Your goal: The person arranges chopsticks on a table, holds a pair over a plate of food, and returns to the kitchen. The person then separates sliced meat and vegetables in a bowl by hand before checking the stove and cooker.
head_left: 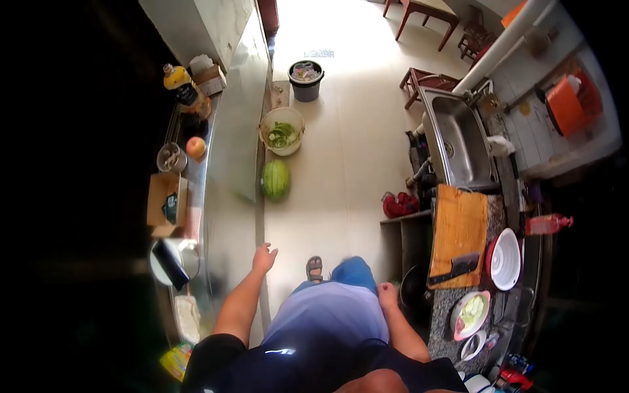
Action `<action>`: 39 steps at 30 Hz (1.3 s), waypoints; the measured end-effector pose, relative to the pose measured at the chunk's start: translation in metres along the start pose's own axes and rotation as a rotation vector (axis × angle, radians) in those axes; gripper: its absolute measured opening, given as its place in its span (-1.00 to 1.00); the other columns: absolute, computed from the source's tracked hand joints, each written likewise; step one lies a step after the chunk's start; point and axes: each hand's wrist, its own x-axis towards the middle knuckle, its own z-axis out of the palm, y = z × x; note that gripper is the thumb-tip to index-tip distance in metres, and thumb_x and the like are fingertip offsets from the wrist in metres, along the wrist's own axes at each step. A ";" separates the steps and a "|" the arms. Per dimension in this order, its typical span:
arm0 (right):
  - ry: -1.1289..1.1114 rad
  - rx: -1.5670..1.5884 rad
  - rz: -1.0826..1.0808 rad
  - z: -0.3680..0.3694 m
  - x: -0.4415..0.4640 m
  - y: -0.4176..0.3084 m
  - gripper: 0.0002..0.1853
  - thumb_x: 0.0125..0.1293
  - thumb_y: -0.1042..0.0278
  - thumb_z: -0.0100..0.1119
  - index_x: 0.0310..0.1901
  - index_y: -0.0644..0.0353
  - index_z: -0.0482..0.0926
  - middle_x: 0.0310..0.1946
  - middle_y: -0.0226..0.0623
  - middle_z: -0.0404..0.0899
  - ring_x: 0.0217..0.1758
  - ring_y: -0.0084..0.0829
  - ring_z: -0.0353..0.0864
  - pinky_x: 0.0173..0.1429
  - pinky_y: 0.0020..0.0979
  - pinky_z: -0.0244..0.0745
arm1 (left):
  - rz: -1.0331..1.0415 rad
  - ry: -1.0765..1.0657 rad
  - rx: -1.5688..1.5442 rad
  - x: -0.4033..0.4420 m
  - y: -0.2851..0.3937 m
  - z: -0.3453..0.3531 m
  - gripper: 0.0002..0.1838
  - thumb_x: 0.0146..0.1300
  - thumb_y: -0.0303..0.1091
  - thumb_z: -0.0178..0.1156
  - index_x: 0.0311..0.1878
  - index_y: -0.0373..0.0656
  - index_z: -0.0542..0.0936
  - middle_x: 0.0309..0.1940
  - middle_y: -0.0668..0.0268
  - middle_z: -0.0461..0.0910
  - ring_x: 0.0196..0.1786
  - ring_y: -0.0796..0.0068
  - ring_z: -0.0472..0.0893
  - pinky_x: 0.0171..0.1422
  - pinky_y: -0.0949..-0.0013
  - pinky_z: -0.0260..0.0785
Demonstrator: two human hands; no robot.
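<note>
My left hand point(264, 258) is held out over the floor, its thumb and fingers apart and nothing in it. By my right thigh hangs my right hand point(388, 294), small in view, with loosely bent fingers and no object seen in it. Ahead of the left hand a striped watermelon point(275, 180) lies on the floor. Behind it stands a pale bucket point(263, 133) with green peelings inside. On the counter to the right, a cleaver point(455, 268) rests on a wooden cutting board point(460, 219).
A dark trash bin point(306, 90) stands farther ahead. The steel sink point(462, 141), a white colander point(505, 259) and a bowl of sliced vegetable point(460, 331) are on the right. The left ledge carries an apple point(195, 147), an oil bottle point(185, 92) and an open cardboard box point(157, 203).
</note>
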 end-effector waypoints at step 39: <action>-0.312 -0.308 -0.193 0.049 0.434 -0.560 -0.75 0.07 0.30 0.06 -0.34 0.34 0.52 -0.43 -0.18 0.55 -0.33 -0.45 0.52 -0.20 -0.48 0.37 | -0.461 0.028 -0.333 0.424 0.173 -0.117 -0.52 -0.05 -0.14 0.16 -0.08 -0.23 0.43 -0.19 0.04 0.50 -0.08 0.13 0.46 0.01 0.25 0.29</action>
